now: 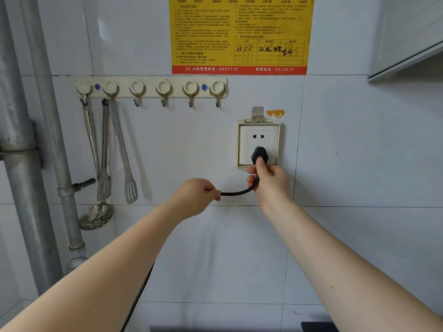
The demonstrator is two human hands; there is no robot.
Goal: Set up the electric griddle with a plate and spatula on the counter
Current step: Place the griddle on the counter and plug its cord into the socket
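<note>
A black plug is pinched at the wall socket by the right hand, while the cord is gripped by the left hand. The plug seems rigid, best held by its body; the cord looks limp.

A yellow printed notice with a red bottom strip is stuck on the white tiled wall. Below it, on the left, a cream plastic rail with six hooks carries a metal slotted turner, metal tongs and a perforated metal ladle. Grey metal pipes run down the left edge, and a white cabinet corner shows at the top right.
</note>
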